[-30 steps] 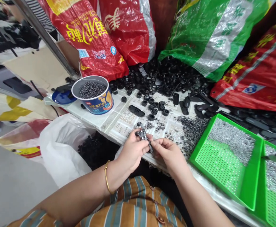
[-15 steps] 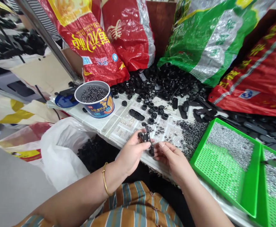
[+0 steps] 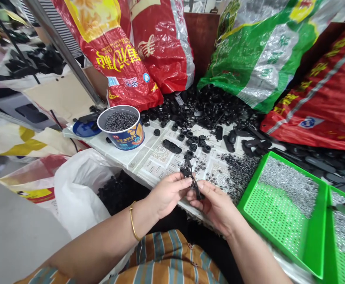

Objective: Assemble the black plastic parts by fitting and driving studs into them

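My left hand (image 3: pixel 166 194) and my right hand (image 3: pixel 214 202) meet over the near edge of the table (image 3: pixel 122 153). Between their fingertips they pinch a small black plastic assembly (image 3: pixel 191 178) with round rollers on it. Both hands are closed on it, left at its upper end, right at its lower end. A gold bangle (image 3: pixel 133 221) circles my left wrist. Loose black rollers (image 3: pixel 193 141) and an oblong black plate (image 3: pixel 172 146) lie on the printed paper just beyond the hands.
A can of small dark pins (image 3: pixel 121 125) stands at the left. A green mesh tray (image 3: pixel 281 209) with silvery bits sits right. Red sacks (image 3: pixel 122 51) and a green sack (image 3: pixel 258 51) lean behind a pile of black parts (image 3: pixel 213 106). A white bag (image 3: pixel 80 189) hangs below.
The hands have shifted slightly right with the black assembly, and it has turned more upright. My right fingers have closed onto its lower end. The camera has tilted up a little.
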{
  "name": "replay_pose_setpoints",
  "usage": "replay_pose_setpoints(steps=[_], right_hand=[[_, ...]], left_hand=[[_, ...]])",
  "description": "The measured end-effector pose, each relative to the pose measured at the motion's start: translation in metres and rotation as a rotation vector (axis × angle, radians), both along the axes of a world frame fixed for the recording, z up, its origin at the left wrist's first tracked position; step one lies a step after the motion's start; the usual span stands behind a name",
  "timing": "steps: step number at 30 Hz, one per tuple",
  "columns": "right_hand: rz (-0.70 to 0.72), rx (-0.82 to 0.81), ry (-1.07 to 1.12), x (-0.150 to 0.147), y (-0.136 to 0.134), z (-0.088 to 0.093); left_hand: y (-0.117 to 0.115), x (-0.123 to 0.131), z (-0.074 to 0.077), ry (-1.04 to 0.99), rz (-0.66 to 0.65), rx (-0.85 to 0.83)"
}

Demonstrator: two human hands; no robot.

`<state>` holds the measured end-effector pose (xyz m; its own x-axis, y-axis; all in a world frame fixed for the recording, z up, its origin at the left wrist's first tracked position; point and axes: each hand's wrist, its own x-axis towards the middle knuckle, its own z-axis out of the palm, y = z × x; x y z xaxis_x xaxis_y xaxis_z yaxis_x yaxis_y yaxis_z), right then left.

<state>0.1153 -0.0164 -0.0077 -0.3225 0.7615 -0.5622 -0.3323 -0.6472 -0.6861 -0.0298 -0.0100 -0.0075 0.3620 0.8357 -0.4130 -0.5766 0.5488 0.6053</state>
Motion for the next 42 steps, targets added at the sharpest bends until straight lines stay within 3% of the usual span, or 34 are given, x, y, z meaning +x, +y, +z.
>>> replay_pose_setpoints(steps=[8, 12, 16, 19, 25, 27, 29, 32, 35, 38, 40, 42], right_hand=[[0.004, -0.077, 0.139, -0.004, 0.004, 0.0], [-0.045, -0.057, 0.06, -0.004, 0.005, -0.002], [-0.064, 0.21, -0.292, -0.005, 0.004, -0.007], [-0.065, 0.44, -0.575, -0.006, 0.001, -0.006], [0.08, 0.679, -1.16, 0.0, 0.002, 0.01], [0.189, 0.73, -1.089, 0.002, 0.006, 0.01], [0.258, 0.687, -0.879, 0.002, 0.01, 0.006], [0.217, 0.611, -0.685, 0.0, 0.013, -0.002], [0.136, 0.537, -0.614, -0.001, 0.012, -0.007], [0.032, 0.36, -0.379, 0.001, 0.009, -0.007], [-0.035, 0.202, -0.195, 0.003, 0.007, -0.005], [-0.075, 0.071, -0.057, 0.006, 0.006, -0.003]], left_hand=[[0.0, -0.002, -0.002, 0.124, -0.08, 0.092], [0.0, -0.003, 0.003, 0.22, 0.036, 0.099], [0.002, -0.003, 0.006, 0.324, 0.156, 0.167], [0.004, -0.002, 0.003, 0.383, 0.127, 0.283], [0.005, -0.002, -0.003, 0.541, 0.088, 0.375], [0.005, -0.001, 0.001, 0.651, 0.087, 0.457], [0.004, 0.0, 0.005, 0.779, 0.097, 0.554], [0.003, 0.001, 0.008, 0.895, 0.088, 0.643], [0.01, -0.003, 0.006, 0.875, -0.018, 0.666], [0.033, -0.017, 0.004, 0.905, -0.126, 0.733], [0.056, -0.03, 0.003, 1.143, -0.103, 0.904], [0.08, -0.042, 0.002, 1.426, -0.169, 1.044]])
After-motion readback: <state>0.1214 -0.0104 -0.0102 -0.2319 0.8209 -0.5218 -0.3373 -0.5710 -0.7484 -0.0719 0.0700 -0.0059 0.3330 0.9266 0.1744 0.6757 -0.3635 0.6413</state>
